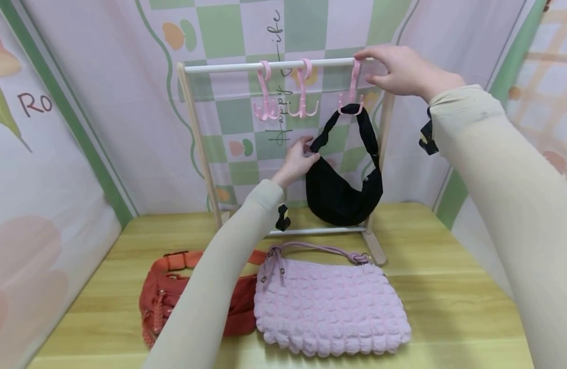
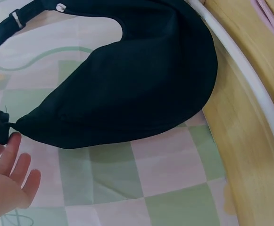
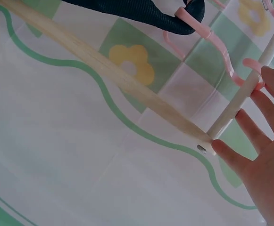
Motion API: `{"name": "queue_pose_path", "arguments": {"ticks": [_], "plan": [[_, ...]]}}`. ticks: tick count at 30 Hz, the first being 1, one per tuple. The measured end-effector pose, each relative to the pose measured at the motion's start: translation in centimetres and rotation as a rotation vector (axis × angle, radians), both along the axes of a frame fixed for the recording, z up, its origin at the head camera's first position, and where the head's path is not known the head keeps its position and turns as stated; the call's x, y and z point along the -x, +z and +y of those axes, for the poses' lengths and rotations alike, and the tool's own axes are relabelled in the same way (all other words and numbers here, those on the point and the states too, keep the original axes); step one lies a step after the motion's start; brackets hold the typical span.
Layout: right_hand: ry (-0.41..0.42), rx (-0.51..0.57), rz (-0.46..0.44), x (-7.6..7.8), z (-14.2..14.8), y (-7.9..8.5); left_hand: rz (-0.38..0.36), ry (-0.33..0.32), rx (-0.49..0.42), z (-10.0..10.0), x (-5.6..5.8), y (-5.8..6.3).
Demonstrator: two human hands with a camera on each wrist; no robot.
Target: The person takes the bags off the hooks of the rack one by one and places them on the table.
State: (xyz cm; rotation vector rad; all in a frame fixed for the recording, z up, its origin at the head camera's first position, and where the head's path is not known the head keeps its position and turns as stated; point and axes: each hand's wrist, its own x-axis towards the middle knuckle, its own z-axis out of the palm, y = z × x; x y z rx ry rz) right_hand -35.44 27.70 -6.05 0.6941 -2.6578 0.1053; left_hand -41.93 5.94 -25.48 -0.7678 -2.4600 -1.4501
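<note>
A black shoulder bag (image 1: pixel 343 197) hangs by its strap from the rightmost pink hook (image 1: pixel 354 84) on the rack's white top rail (image 1: pixel 228 67). My left hand (image 1: pixel 296 161) is at the strap's left end, pinching it between thumb and forefinger; in the left wrist view the other fingers (image 2: pixel 21 168) stand spread beside it. Up at the rail, my right hand (image 1: pixel 400 69) touches the top of that hook with its fingertips. Its fingers (image 3: pixel 254 129) look spread and fairly straight along the rail in the right wrist view.
Two more pink hooks, a left one (image 1: pixel 266 95) and a middle one (image 1: pixel 303 92), hang on the rail. A pink puffy handbag (image 1: pixel 331 307) lies in front of the rack on the wooden table (image 1: pixel 458 277). Beside it is a red-orange bag (image 1: pixel 242 307), partly behind my left forearm.
</note>
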Motion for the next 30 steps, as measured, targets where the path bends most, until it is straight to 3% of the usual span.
{"name": "queue_pose_path", "arguments": {"ticks": [5, 17, 30], "plan": [[-0.001, 0.008, -0.011, -0.01, -0.01, 0.10, -0.041, 0.006, -0.079, 0.03, 0.02, -0.26], [-0.040, -0.005, -0.039, -0.41, -0.11, 0.37, -0.128, -0.026, -0.113, -0.16, -0.37, -0.33], [-0.064, -0.049, -0.058, -0.43, -0.01, 0.67, -0.137, -0.041, -0.144, -0.28, -0.80, 0.22]]}}
